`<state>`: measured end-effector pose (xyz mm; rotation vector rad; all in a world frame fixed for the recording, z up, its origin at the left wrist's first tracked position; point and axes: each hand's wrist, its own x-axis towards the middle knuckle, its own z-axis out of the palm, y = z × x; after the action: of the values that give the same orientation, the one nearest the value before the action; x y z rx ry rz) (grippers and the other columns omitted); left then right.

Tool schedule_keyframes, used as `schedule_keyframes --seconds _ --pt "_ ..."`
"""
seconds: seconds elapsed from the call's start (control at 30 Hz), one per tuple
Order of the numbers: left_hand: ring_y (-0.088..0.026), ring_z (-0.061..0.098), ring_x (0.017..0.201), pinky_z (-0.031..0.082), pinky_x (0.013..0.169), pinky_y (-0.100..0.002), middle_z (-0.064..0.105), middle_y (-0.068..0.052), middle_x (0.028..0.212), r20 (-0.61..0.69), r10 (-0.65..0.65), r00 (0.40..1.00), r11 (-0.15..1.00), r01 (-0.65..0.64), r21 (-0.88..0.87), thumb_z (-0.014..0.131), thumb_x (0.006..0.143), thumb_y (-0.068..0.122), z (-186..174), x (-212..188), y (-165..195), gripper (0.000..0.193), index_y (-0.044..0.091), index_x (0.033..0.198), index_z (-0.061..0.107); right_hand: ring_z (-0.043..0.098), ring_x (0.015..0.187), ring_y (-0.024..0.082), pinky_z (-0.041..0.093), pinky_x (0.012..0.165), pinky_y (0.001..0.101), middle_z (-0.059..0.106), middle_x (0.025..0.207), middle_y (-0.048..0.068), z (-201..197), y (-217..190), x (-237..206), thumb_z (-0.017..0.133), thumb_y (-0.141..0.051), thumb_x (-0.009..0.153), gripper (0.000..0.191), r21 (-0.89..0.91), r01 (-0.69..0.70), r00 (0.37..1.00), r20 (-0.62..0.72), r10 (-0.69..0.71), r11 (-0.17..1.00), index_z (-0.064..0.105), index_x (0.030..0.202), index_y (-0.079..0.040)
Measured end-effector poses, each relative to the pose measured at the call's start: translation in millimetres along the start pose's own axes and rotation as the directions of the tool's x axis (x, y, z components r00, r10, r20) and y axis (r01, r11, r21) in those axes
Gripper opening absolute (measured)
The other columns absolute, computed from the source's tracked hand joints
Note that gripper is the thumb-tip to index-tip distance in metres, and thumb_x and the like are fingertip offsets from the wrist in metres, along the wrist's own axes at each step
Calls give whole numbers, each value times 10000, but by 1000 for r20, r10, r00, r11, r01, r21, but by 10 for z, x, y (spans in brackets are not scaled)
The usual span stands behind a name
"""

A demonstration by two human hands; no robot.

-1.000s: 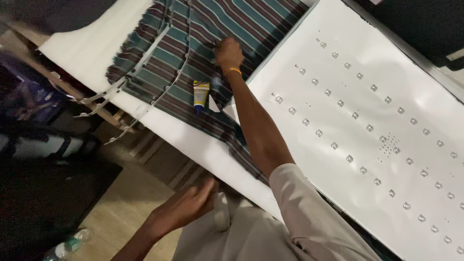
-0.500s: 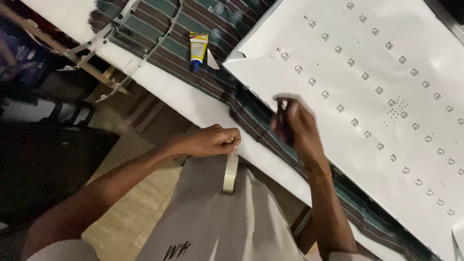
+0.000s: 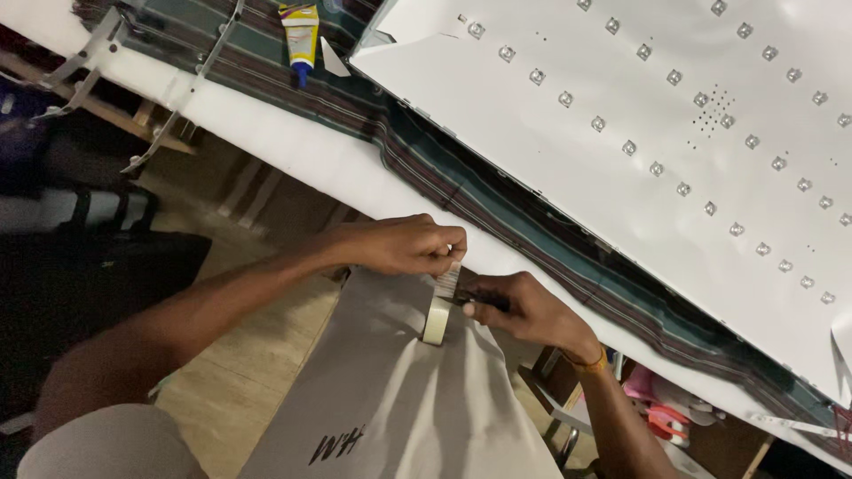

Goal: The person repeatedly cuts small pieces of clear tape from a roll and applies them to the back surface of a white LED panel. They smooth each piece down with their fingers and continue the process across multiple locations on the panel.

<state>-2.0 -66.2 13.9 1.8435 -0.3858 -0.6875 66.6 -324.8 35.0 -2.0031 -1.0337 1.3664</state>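
Tape roll hangs between both hands, edge-on: left hand pinches free end, right hand grip closed on roll.

so a second ago the right hand is way out on the striped cloth near the glue tube, and the left hand hangs low by itself. Half a second ago the right one is pulled back over the white LED panel edge while the left grips the tape roll. Now both hands meet at the roll in front of the shirt, fingers pinching the tape end between them, and the view sits lower, with the glue tube up at the top edge
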Motion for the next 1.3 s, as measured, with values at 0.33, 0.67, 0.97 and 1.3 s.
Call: schedule_keyframes --seconds 0.33,0.67,0.97,1.3 --pt "-124 773 778 603 638 -314 702 5 737 -61 72 996 977 -83 -198 480 1074 243 503 320 29 193 53 1042 492 571 503 69 437 465 263 714 640 -22 96 629 -274 711 -354 939 351 295 83 987 109 -119 952 802 1124 -70" --pt "-218 785 868 655 771 -377 727 -177 944 -551 -124 826 801 -244 -546 406 1112 180 552 54 -776 124 58 1119 424 542 539 241 450 511 359 614 706 155 474 293 140 854 -165 886 268 260 67 948 -317 20 963 704 1027 6" --pt "-149 641 578 584 698 -316 608 -60 641 -869 -240 432 889 -261 -376 462 1121 139 -492 -166 -800 89 59 1150 436 675 924 306 562 668 395 696 996 133 -265 -62 1328 782 -284 876 393 -573 -24 789 -514 -337 819 657 1138 -19" --pt "-58 457 489 477 519 -249 453 31 588 -669 -277 689 766 -262 -587 520 1066 152 -1019 473 -549 96 77 1108 478 637 898 97 535 778 239 704 1058 53 -849 -367 1624 729 -198 959 302 535 344 697 -696 172 772 671 1200 -25"
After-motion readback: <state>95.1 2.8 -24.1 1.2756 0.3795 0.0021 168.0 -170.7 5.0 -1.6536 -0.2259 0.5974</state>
